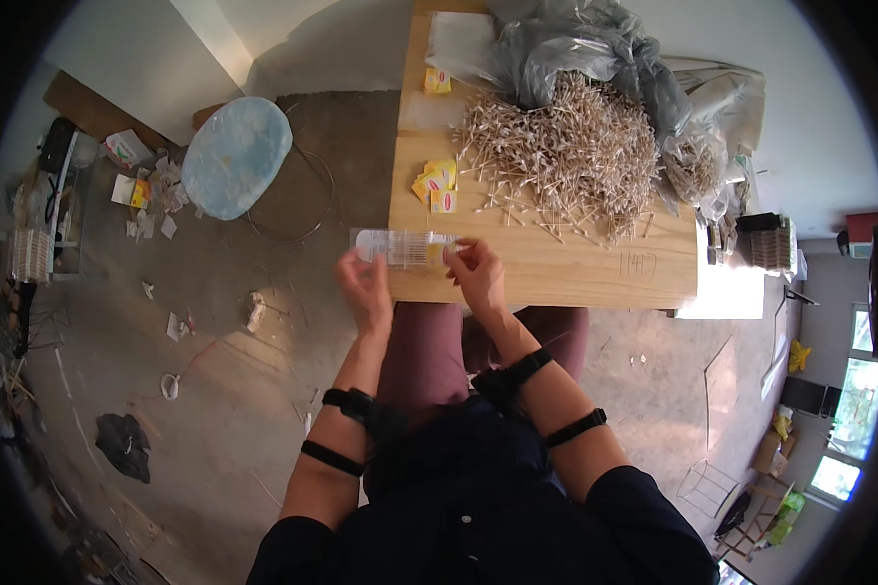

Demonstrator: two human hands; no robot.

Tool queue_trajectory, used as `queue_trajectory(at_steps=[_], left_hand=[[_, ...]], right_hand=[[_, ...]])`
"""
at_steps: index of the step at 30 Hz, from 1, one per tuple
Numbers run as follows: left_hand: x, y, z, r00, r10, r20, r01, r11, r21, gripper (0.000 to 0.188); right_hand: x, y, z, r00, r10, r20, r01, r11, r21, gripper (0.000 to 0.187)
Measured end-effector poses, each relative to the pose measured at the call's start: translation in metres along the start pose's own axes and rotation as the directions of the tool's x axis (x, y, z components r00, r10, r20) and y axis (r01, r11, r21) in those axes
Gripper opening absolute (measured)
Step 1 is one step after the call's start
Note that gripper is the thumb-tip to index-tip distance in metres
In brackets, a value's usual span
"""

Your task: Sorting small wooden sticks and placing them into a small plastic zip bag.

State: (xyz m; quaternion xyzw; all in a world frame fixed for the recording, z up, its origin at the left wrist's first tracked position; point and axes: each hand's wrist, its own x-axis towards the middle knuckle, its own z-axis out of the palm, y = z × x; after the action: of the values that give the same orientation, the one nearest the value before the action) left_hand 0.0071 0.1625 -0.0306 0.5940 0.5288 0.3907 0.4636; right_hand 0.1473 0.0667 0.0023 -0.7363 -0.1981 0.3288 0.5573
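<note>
At the table's near left corner, a flat clear packet holds a row of thin white sticks that look like cotton swabs, with a yellow patch at its right end. My left hand grips the packet's left part, its fingers partly bent and slightly blurred. Fingertips of my right hand pinch the other end beside the yellow patch. Just beyond the packet lie several small yellow cards. A big loose heap of cotton swabs spreads over the far right of the table.
The wooden table ends close to my lap. Grey plastic bags crowd its far side, near a clear sheet stack and another yellow card. A light-blue round stool stands left; litter and a black bag lie on the floor.
</note>
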Motion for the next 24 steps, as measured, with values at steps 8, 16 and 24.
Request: queue_trajectory(at_steps=[8, 16, 24], left_hand=[[0.039, -0.027, 0.015, 0.789, -0.604, 0.117, 0.609, 0.742, -0.28, 0.055], [0.036, -0.026, 0.013, 0.688, -0.616, 0.384, 0.71, 0.46, -0.533, 0.041], [0.033, -0.018, 0.017, 0.719, -0.574, 0.391, 0.686, 0.498, -0.53, 0.042]], right_hand=[[0.024, 0.008, 0.029, 0.959, -0.221, -0.179, 0.168, 0.947, -0.272, 0.023], [0.021, 0.011, 0.042, 0.964, -0.234, -0.123, 0.188, 0.933, -0.306, 0.017], [0.033, 0.017, 0.051, 0.977, -0.178, -0.118, 0.151, 0.967, -0.207, 0.016]])
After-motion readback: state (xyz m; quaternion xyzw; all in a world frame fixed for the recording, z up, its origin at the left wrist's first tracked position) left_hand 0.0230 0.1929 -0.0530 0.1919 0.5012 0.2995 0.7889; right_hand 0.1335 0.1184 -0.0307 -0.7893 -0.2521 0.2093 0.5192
